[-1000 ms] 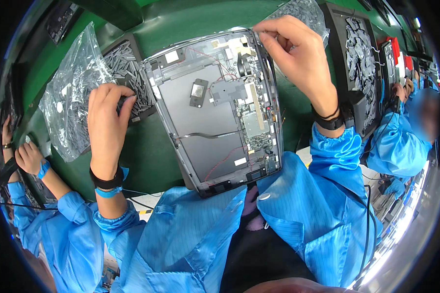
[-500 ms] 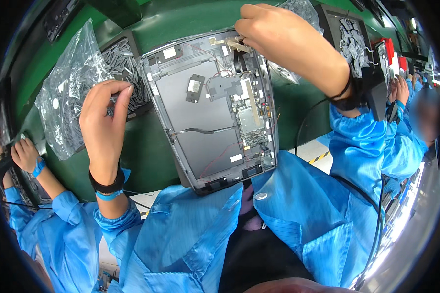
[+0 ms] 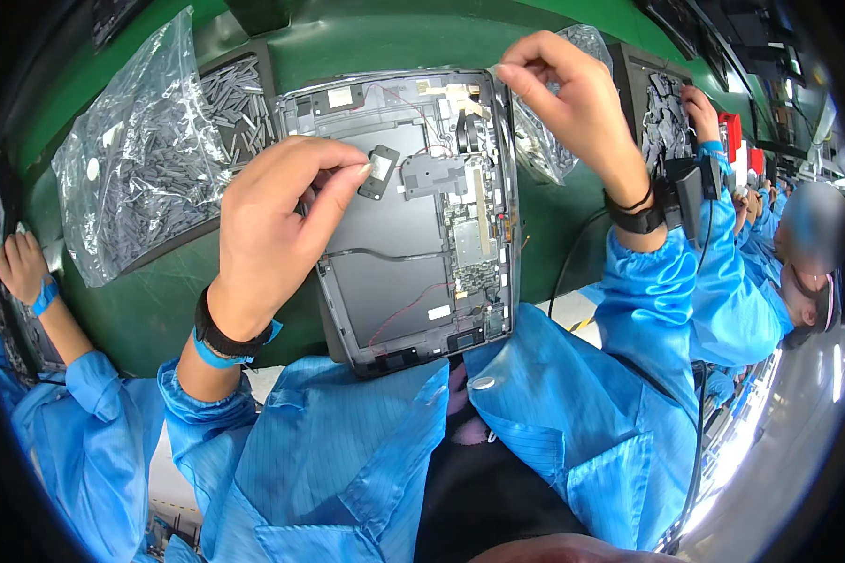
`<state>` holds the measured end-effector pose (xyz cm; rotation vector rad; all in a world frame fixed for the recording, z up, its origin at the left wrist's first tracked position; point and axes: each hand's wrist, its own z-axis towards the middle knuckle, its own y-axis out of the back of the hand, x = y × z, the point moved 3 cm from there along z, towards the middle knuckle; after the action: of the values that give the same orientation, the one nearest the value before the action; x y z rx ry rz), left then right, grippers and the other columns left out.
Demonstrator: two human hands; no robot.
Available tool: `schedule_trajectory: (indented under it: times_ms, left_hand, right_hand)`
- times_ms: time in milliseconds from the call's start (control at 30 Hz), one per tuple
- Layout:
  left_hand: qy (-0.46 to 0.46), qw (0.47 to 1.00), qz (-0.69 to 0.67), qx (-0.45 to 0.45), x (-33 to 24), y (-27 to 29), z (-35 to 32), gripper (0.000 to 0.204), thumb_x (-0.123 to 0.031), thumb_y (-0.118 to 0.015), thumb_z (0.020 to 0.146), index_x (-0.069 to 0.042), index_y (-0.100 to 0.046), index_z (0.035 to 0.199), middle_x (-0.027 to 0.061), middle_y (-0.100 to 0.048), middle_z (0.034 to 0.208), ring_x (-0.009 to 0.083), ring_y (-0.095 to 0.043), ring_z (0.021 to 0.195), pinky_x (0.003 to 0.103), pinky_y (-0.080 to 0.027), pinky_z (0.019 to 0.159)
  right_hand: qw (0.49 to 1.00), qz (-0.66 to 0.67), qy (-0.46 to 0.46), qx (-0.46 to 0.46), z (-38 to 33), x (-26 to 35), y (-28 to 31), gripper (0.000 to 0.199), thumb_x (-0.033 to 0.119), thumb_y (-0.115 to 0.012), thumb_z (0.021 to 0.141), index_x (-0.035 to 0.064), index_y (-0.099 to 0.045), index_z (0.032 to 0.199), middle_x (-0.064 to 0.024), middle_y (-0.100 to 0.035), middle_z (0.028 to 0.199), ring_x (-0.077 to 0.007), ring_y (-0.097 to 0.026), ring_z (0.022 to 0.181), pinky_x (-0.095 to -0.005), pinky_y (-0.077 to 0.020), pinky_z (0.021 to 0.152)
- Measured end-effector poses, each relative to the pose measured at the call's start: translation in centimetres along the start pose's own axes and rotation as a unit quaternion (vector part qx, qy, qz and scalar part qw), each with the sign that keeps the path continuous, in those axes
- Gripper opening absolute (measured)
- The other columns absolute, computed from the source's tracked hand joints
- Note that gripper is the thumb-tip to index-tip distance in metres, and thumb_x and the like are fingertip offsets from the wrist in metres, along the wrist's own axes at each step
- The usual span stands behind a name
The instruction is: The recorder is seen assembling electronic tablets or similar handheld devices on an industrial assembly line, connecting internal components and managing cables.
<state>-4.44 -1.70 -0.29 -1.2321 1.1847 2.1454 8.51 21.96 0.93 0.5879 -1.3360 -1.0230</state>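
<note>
An opened flat electronic device (image 3: 385,291), like a large tablet with its inside showing, lies on the green bench before me. My left hand (image 3: 286,220) is over its left side, thumb and fingertips pinched at the edge of a small black module (image 3: 377,178) with a pale label. Whether the fingertips grip that module or something smaller is hidden. Just past the device's far right corner, my right hand (image 3: 573,98) is raised, its thumb and forefinger pinched together. Whatever is between them is too small to name.
A clear plastic bag (image 3: 131,178) of small grey strips leans over a black tray (image 3: 265,70) of similar strips at left. Another clear bag (image 3: 549,150) and a tray of grey parts (image 3: 665,117) are at right. A co-worker's hand (image 3: 699,113) touches that tray; another's hand (image 3: 23,272) is at left.
My left hand has moved right, from beside the strips to the black module. My right hand has turned and shifted right off the device's far corner. A co-worker's hand has reached the right tray.
</note>
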Motion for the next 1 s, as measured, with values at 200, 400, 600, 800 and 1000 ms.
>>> schedule_trajectory:
  times_ms: [200, 400, 600, 800, 1000]
  left_hand:
    - [0.007, 0.999, -0.033, -0.001, 0.6, -0.9, 0.0, 0.009, -0.002, -0.071, 0.084, -0.001, -0.068, 0.093, 0.0079, -0.068, 0.083, 0.0157, -0.063, 0.067, 0.026, -0.051, 0.060]
    - [0.025, 0.999, -0.045, 0.003, 0.6, -1.6, 0.1, 0.009, -0.002, -0.071, 0.084, -0.001, -0.069, 0.093, 0.0083, -0.068, 0.084, 0.0159, -0.064, 0.068, 0.026, -0.051, 0.062]
    - [0.042, 0.996, -0.073, 0.008, 0.8, -1.9, 0.1, 0.009, -0.002, -0.070, 0.086, 0.000, -0.069, 0.094, 0.0073, -0.069, 0.085, 0.0137, -0.064, 0.069, 0.025, -0.052, 0.063]
    - [0.110, 0.979, -0.170, 0.001, 1.1, -2.0, -0.4, 0.012, -0.002, -0.065, 0.091, 0.001, -0.067, 0.102, 0.0056, -0.068, 0.085, 0.0095, -0.063, 0.069, 0.022, -0.051, 0.064]
    - [0.119, 0.975, -0.186, 0.012, 0.9, -2.1, -0.2, 0.013, -0.003, -0.063, 0.093, 0.001, -0.066, 0.105, 0.0041, -0.066, 0.083, 0.0070, -0.060, 0.068, 0.021, -0.049, 0.062]
  right_hand:
    - [0.951, 0.223, -0.152, -0.152, -2.2, -1.1, -2.7, 0.017, 0.006, -0.066, 0.091, 0.0026, -0.067, 0.107, -0.0025, -0.067, 0.085, -0.0089, -0.064, 0.074, -0.0237, -0.0521, 0.066]
    - [0.960, 0.187, -0.144, -0.152, -2.5, -0.6, -2.3, 0.013, 0.005, -0.067, 0.087, 0.0031, -0.072, 0.099, -0.0059, -0.069, 0.091, -0.0133, -0.065, 0.077, -0.0250, -0.0519, 0.068]
    - [0.987, -0.021, 0.001, -0.158, -1.6, -0.4, -1.5, 0.012, 0.008, -0.072, 0.081, 0.0059, -0.074, 0.093, -0.0049, -0.068, 0.087, -0.0145, -0.062, 0.082, -0.0277, -0.0494, 0.070]
    - [0.965, 0.161, -0.175, -0.109, -1.6, -0.4, -2.4, 0.023, 0.009, -0.070, 0.081, 0.0046, -0.069, 0.103, -0.0022, -0.063, 0.079, -0.0104, -0.055, 0.068, -0.0263, -0.0464, 0.062]
    - [0.939, 0.233, -0.228, -0.107, -1.5, -0.6, -3.1, 0.024, 0.009, -0.063, 0.084, 0.0013, -0.066, 0.107, -0.0015, -0.058, 0.067, -0.0087, -0.050, 0.055, -0.0268, -0.0419, 0.053]
